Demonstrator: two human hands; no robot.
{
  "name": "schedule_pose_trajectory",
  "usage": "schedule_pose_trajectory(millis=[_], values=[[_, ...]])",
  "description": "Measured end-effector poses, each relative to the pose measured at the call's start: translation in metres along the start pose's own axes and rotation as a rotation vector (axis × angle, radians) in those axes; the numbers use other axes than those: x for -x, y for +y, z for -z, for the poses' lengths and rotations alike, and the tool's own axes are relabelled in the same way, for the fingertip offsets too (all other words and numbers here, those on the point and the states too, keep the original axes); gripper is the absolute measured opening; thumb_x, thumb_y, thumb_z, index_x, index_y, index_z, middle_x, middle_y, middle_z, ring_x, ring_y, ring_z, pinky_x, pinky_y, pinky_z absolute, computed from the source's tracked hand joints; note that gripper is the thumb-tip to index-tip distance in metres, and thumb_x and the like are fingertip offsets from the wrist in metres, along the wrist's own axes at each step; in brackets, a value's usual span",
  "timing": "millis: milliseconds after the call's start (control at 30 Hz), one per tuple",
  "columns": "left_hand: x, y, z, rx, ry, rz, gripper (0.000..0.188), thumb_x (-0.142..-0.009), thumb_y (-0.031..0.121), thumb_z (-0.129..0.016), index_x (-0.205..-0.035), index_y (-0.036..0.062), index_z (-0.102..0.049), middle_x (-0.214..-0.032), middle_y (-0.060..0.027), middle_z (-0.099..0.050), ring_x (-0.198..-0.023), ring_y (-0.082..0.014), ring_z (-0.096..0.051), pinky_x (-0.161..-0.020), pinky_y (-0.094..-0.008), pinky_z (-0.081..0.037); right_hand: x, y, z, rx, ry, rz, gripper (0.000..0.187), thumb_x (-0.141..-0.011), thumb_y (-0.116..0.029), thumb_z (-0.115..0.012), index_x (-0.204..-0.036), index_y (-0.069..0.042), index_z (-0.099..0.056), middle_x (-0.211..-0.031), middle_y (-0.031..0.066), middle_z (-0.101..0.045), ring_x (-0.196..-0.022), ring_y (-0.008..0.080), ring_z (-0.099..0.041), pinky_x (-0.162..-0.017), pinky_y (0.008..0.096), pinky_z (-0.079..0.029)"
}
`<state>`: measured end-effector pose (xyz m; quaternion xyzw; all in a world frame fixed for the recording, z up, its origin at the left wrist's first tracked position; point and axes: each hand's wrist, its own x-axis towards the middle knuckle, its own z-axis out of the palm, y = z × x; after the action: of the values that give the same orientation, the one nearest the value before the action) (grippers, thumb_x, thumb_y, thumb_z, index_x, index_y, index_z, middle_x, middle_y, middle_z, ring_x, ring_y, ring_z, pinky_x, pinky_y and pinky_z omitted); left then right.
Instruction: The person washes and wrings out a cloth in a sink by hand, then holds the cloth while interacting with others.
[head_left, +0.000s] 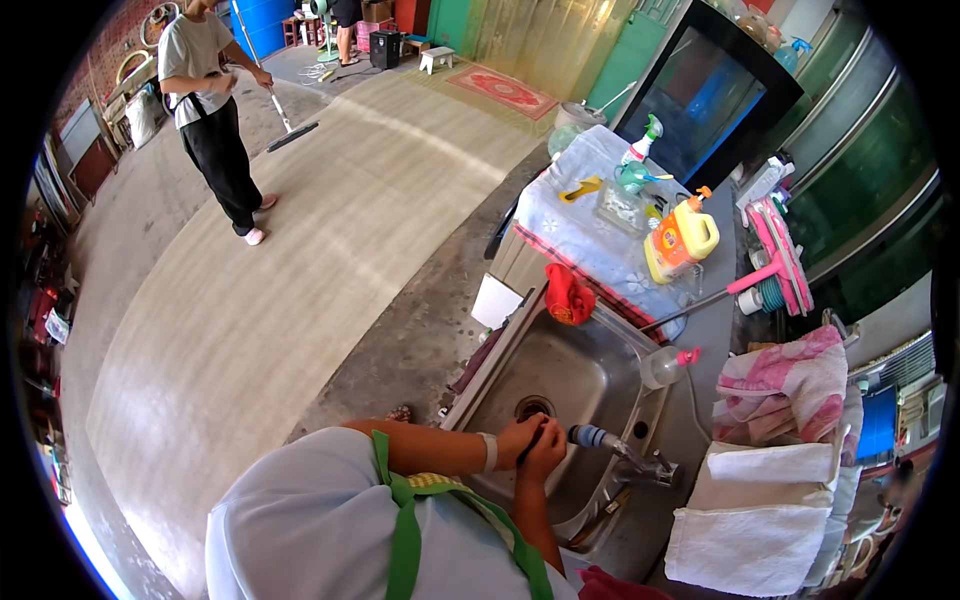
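Head view: left hand (515, 445) and right hand (544, 455) meet over the sink (580, 367), near the tap (652, 470). Fingers curled in around a dark strip (531, 443) between the hands — can't tell which hand grips it, if either. Risk: slick or loose fingers could drop it toward the drain (535, 406); a lifted wrist could knock the tap. Count: two hands, one strip, sink, tap, drain, red cloth (569, 296), pink-topped pump bottle (660, 369), yellow jug (680, 242).
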<state>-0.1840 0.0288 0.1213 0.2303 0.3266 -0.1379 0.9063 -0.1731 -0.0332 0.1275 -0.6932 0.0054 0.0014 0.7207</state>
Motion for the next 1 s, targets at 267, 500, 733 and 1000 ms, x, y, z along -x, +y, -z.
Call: schedule_pose_trajectory(millis=[267, 500, 733, 1000], values=[[0.023, -0.008, -0.013, -0.946, 0.321, -1.006, 0.023, -0.077, 0.016, -0.053, -0.096, 0.0032, -0.055, -0.091, -0.0148, -0.057, -0.087, -0.0286, -0.055, -0.075, -0.0346, -0.045, -0.011, -0.007, 0.013, -0.767, 0.056, -0.672, 0.029, -0.085, -0.034, -0.045, -0.089, -0.006, -0.046, -0.088, 0.0092, -0.052, -0.085, 0.024, -0.053, -0.077, 0.0359, -0.043], [0.03, 0.0, -0.013, -1.335, 0.088, -1.123, 0.016, -0.07, 0.015, -0.058, -0.085, 0.0086, -0.058, -0.087, -0.0125, -0.054, -0.081, -0.0311, -0.053, -0.071, -0.0397, -0.044, 0.002, -0.015, 0.023, -0.857, -0.131, -0.749, 0.032, -0.085, -0.036, -0.044, -0.094, -0.006, -0.05, -0.094, 0.0111, -0.055, -0.09, 0.027, -0.054, -0.08, 0.0388, -0.044], [0.039, 0.018, -0.019, -1.589, -0.1, -1.237, 0.016, -0.065, 0.016, -0.061, -0.079, 0.0093, -0.057, -0.083, -0.0094, -0.055, -0.07, -0.0297, -0.056, -0.06, -0.0398, -0.046, -0.019, 0.004, 0.014, -0.815, -0.078, -0.922, 0.032, -0.085, -0.035, -0.044, -0.094, -0.006, -0.051, -0.092, 0.011, -0.055, -0.09, 0.027, -0.054, -0.079, 0.0394, -0.045], [0.043, 0.015, -0.009, -1.674, -0.345, -1.115, 0.016, -0.065, 0.013, -0.059, -0.079, 0.0076, -0.057, -0.08, -0.0096, -0.056, -0.068, -0.0285, -0.056, -0.061, -0.038, -0.047, 0.003, 0.019, 0.027, -0.781, 0.035, -1.155, 0.032, -0.085, -0.035, -0.045, -0.093, -0.006, -0.052, -0.091, 0.011, -0.056, -0.089, 0.0271, -0.055, -0.079, 0.04, -0.046]])
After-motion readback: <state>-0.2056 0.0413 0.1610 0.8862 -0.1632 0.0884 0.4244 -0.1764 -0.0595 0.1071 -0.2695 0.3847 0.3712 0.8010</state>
